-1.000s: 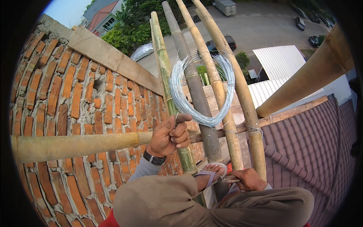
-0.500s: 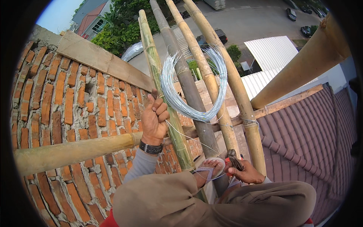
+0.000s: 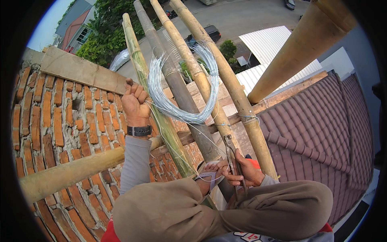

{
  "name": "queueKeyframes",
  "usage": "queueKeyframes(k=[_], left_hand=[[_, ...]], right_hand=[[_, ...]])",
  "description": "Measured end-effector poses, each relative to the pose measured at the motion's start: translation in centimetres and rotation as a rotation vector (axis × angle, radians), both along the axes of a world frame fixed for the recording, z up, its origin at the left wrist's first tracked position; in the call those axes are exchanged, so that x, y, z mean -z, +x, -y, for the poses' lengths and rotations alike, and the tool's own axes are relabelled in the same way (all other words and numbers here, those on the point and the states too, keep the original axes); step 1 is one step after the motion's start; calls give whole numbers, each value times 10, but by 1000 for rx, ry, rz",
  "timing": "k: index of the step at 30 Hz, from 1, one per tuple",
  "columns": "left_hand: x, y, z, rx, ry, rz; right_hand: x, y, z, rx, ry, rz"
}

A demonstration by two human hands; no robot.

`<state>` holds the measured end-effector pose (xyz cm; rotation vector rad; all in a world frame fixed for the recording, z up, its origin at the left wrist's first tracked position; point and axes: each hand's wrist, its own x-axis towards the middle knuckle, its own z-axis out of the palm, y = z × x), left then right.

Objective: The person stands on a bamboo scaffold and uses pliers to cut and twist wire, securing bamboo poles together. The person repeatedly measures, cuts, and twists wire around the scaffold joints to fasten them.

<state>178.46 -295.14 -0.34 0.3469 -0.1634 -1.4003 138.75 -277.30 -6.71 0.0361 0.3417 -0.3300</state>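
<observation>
My left hand (image 3: 136,105) is raised at the left of the green bamboo pole (image 3: 160,133), fingers curled round a thin wire (image 3: 161,126) that loops down toward my sandalled foot (image 3: 207,179). My right hand (image 3: 246,172) grips long dark metal pliers (image 3: 230,155), held jaws upward just above my right knee. A large coil of silvery wire (image 3: 183,115) lies over the grey bamboo pole (image 3: 173,80) and the tan poles (image 3: 198,72) beside it. Thin wire ties circle some poles near a wooden crosspiece.
A brick wall (image 3: 56,129) with a board (image 3: 86,70) along its top stands left, crossed by a bamboo pole (image 3: 76,167). A thick pole (image 3: 288,48) slants at right above a tiled roof (image 3: 318,137) and white metal roofing (image 3: 268,44). Below lie a street, vehicles and trees.
My left hand has moved up and leftward, drawing wire out in a longer loop. My right hand has lifted the pliers upright. The whole view has shifted, scene sliding leftward.
</observation>
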Motion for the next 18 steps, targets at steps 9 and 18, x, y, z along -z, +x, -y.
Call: queueKeyframes(k=[9, 18], left_hand=[[-14, 23, 18, -285, 329, 192], [-3, 7, 19, -55, 36, -22]], right_hand=[[-16, -8, 4, 141, -54, -74], [-8, -2, -1, 39, -75, 93]])
